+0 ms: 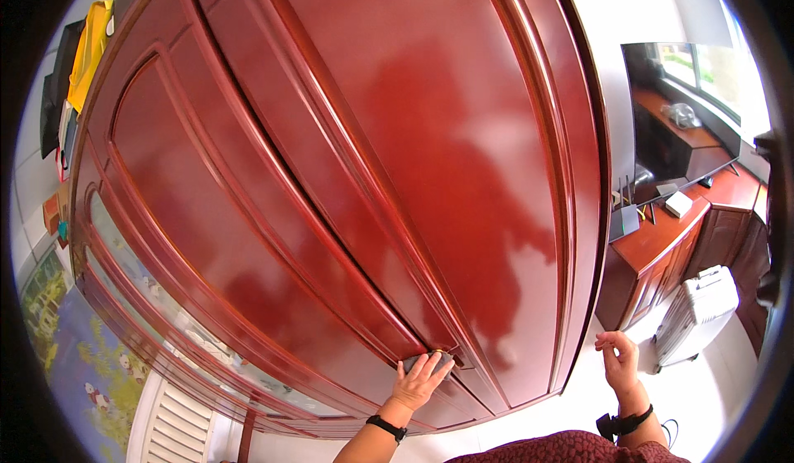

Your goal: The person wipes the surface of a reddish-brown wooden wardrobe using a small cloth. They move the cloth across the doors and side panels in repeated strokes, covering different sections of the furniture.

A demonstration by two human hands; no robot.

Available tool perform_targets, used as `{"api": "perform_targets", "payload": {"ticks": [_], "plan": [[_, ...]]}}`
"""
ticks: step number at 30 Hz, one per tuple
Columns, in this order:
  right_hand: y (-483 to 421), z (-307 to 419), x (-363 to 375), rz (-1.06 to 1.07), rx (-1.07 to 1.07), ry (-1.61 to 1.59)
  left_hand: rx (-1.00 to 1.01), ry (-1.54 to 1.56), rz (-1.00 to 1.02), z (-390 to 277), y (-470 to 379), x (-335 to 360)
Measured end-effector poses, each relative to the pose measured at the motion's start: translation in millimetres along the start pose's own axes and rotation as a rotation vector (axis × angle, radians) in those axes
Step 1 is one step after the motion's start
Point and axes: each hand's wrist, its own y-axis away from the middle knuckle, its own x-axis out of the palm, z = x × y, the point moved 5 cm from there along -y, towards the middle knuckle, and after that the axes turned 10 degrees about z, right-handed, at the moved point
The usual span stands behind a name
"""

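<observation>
My left hand (417, 383) presses a dark grey cloth (442, 370) against the lower part of a glossy red-brown wooden wardrobe door (471, 227), at the dark seam between two doors. A small yellowish spot of metal, perhaps part of a handle or lock, shows at the cloth's upper edge. To the right of the wardrobe, my right hand (618, 357) hangs in the air with its fingers loosely curled, and nothing is seen in it. Both wrists bear black bands.
At the right, a television (676, 121), a router (625, 222) and a white box (678, 203) stand on a wooden cabinet (657, 233). A silver suitcase (698, 314) is on the floor beside it. A yellow bag (90, 53) and a bedspread with printed figures (93, 364) lie at the left.
</observation>
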Motion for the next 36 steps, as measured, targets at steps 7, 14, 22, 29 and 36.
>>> {"api": "perform_targets", "payload": {"ticks": [7,14,22,29,36], "plan": [[-3,-4,-10,-0.081,0.022,-0.033,0.010,-0.159,-0.251,29,-89,-121],[12,-30,-28,-0.116,0.085,-0.055,-0.220,-0.178,-0.541,138,-215,-331],[55,-60,-53,-0.124,0.244,-0.007,-0.155,-0.137,-0.951,276,-316,-520],[78,-57,-56,-0.173,0.252,0.038,-0.307,-0.027,-0.922,319,-358,-580],[62,-41,-37,-0.242,0.190,0.029,-0.045,-0.291,-0.900,204,-310,-465]]}}
